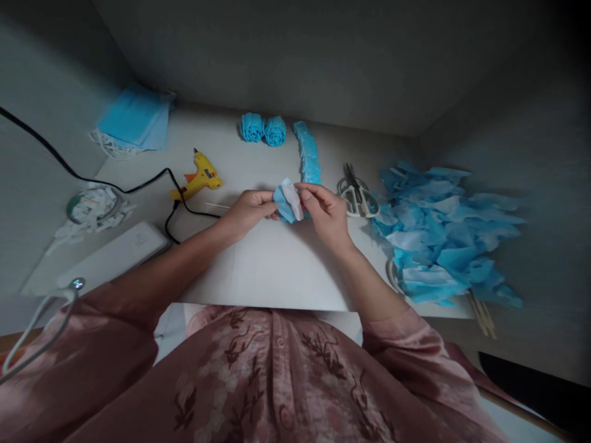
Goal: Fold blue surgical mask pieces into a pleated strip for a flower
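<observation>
Both my hands meet over the middle of a white table. My left hand and my right hand pinch a small blue and white piece of mask fabric between their fingertips, just above the tabletop. A row of folded blue fabric pieces lies right behind it. Two rolled blue fabric roses sit farther back. A thin wooden stick lies left of my left hand.
A yellow glue gun with a black cord lies at the left. Scissors rest right of my hands. A heap of cut blue fabric fills the right side. Stacked blue masks lie back left, a white case front left.
</observation>
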`<state>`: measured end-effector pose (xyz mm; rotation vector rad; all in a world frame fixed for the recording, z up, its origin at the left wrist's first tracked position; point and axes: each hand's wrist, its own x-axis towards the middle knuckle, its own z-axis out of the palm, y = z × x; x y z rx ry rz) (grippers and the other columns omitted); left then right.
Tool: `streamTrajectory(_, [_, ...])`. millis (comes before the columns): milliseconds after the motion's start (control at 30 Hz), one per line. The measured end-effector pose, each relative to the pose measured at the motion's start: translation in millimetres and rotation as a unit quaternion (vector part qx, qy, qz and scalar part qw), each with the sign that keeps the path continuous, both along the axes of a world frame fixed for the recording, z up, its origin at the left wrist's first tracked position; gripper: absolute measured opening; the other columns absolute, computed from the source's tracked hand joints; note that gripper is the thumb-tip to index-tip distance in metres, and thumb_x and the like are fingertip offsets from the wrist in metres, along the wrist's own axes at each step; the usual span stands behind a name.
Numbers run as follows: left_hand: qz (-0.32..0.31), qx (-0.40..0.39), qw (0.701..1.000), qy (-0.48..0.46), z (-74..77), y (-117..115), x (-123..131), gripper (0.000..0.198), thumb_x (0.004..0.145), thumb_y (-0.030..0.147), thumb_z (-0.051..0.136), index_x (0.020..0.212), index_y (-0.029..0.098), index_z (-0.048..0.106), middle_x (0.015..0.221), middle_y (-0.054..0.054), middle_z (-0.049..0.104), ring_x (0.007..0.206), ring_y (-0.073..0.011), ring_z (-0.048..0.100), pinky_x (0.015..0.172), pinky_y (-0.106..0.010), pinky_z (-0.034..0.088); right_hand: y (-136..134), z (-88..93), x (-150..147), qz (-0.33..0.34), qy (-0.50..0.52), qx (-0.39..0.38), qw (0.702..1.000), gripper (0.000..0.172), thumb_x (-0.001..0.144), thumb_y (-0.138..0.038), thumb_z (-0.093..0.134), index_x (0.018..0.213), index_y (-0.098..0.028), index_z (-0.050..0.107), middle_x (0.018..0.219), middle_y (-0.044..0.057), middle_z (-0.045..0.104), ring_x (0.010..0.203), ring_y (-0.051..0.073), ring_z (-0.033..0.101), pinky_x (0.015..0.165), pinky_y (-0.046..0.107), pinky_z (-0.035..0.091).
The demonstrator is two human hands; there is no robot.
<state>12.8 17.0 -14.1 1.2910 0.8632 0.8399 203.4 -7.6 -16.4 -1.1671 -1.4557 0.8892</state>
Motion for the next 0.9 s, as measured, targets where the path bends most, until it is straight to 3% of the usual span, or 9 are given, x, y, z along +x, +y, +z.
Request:
streamTrajectory(167, [-0.008, -0.075, 0.995, -0.064, -4.0, 3, -1, 0.022, 0.070, 0.032, 0.076, 0.083, 0.015, 0.076, 0.082, -0.007, 0.075, 0.077, -0.0166, 0.066, 0.080, -0.033, 0.052, -6, 6.7, -1, -0.003, 0.022, -0.001, 1.000, 0.048, 0.094, -0.062, 0.054, 0.128, -0.032, 0.067, 0.094, 0.004, 0.075, 0.081, 0.019, 0.067, 0.082, 0.037, 0.055])
streamTrajectory(300, [0.006, -0.096, 0.991, -0.089, -7.0, 5, -1, 0.016, 0.068, 0.026, 0.074, 0.079, 0.014, 0.074, 0.076, -0.006, 0.073, 0.073, -0.0160, 0.065, 0.079, -0.034, 0.052, -2, 7.7, 1, -0.060, 0.005, 0.047, 0.997, 0.051, 0.094, -0.061, 0.057, 0.134, -0.031, 0.062, 0.103, 0.006, 0.074, 0.094, 0.021, 0.067, 0.085, 0.037, 0.054])
streamTrajectory(367, [0.003, -0.090, 0.992, -0.083, -6.6, 5, -1, 0.016, 0.069, 0.025, 0.072, 0.080, 0.014, 0.074, 0.077, -0.007, 0.073, 0.074, -0.0164, 0.065, 0.080, -0.035, 0.053, 2, 6.0, 4, -0.084, -0.002, 0.061, 0.995, 0.050, 0.092, -0.060, 0.060, 0.131, -0.030, 0.065, 0.108, 0.007, 0.073, 0.101, 0.022, 0.065, 0.085, 0.036, 0.052])
streamTrajectory(467, [-0.006, -0.071, 0.995, -0.062, -3.6, 2, 0, 0.018, 0.070, 0.026, 0.070, 0.083, 0.013, 0.074, 0.079, -0.007, 0.073, 0.076, -0.0170, 0.066, 0.081, -0.036, 0.052, 9, 2.1, 7, -0.060, 0.014, 0.019, 0.998, 0.048, 0.089, -0.062, 0.063, 0.122, -0.028, 0.070, 0.108, 0.006, 0.073, 0.100, 0.021, 0.065, 0.083, 0.035, 0.051])
streamTrajectory(667, [-0.036, -0.034, 0.998, -0.035, 1.1, -1, 0, 0.017, 0.071, 0.026, 0.067, 0.082, 0.015, 0.075, 0.080, -0.004, 0.072, 0.075, -0.0152, 0.063, 0.081, -0.034, 0.052, 11, 0.0, 3, 0.014, 0.074, -0.090, 0.993, 0.045, 0.075, -0.067, 0.075, 0.082, -0.022, 0.073, 0.074, 0.000, 0.063, 0.071, 0.015, 0.054, 0.069, 0.030, 0.045])
streamTrajectory(767, [-0.035, -0.032, 0.998, -0.036, 0.5, -1, 0, 0.016, 0.072, 0.025, 0.067, 0.083, 0.015, 0.074, 0.080, -0.004, 0.073, 0.076, -0.0150, 0.064, 0.080, -0.033, 0.052, 9, 1.3, 1, 0.007, 0.102, -0.093, 0.990, 0.044, 0.069, -0.063, 0.081, 0.073, -0.022, 0.066, 0.067, -0.003, 0.055, 0.063, 0.012, 0.044, 0.062, 0.028, 0.039])
streamTrajectory(900, [-0.033, -0.043, 0.997, -0.051, -0.8, -1, 1, 0.016, 0.072, 0.025, 0.068, 0.083, 0.015, 0.073, 0.081, -0.005, 0.074, 0.076, -0.0153, 0.065, 0.077, -0.032, 0.051, 10, 0.2, 2, 0.004, 0.094, -0.051, 0.994, 0.040, 0.074, -0.059, 0.079, 0.076, -0.022, 0.066, 0.068, -0.003, 0.054, 0.062, 0.010, 0.042, 0.061, 0.027, 0.036])
